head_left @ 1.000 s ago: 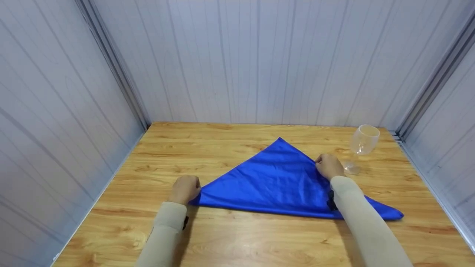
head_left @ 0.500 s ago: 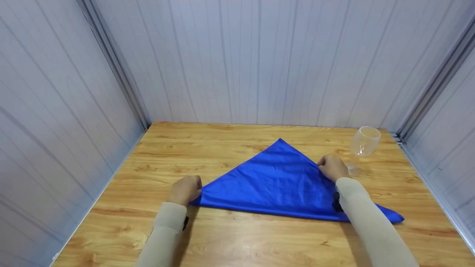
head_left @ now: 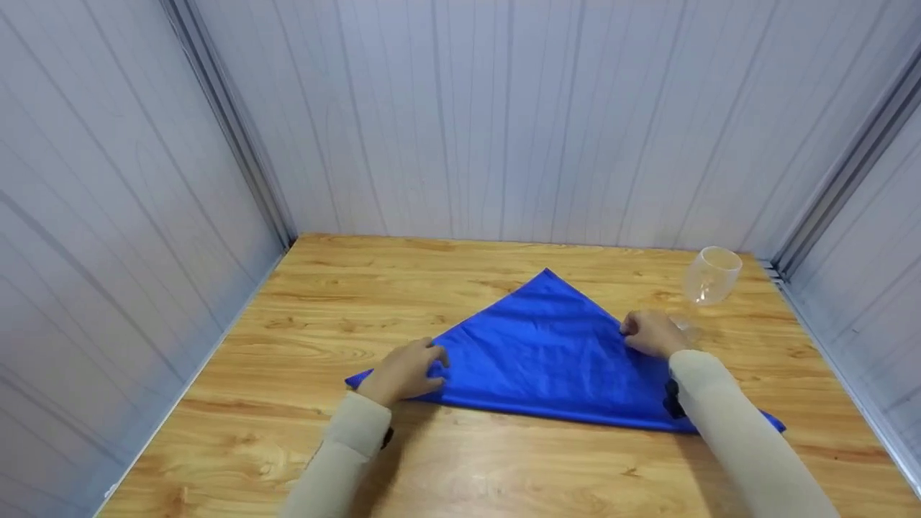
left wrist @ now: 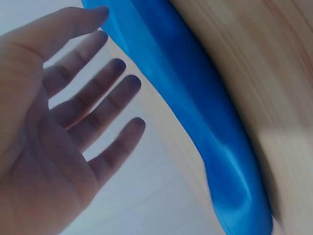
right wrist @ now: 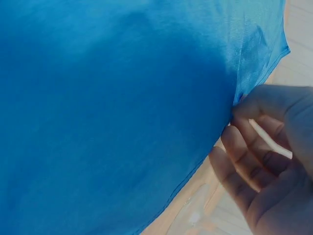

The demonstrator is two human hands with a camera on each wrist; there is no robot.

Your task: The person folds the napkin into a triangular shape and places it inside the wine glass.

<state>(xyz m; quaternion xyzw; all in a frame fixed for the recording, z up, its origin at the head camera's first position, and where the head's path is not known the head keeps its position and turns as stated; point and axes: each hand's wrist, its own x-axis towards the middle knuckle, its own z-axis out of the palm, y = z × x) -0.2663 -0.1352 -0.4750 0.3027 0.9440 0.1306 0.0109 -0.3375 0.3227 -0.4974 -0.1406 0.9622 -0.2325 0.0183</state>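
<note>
The cloth (head_left: 532, 360), glossy blue and lightly creased, lies on the table (head_left: 324, 288) as a triangle, long edge nearest, one corner pointing away. The left hand (head_left: 404, 370) is over its left part, fingers spread; the right hand (head_left: 653, 333) pinches its right slanting edge. Just beyond stands a clear stemmed glass (head_left: 712, 275). Wood grain runs back to pale, streaked walls (head_left: 468, 122).

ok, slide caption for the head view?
Right hand pinches blue cloth by its edge, left hand over its left end; wine glass at right.
</note>
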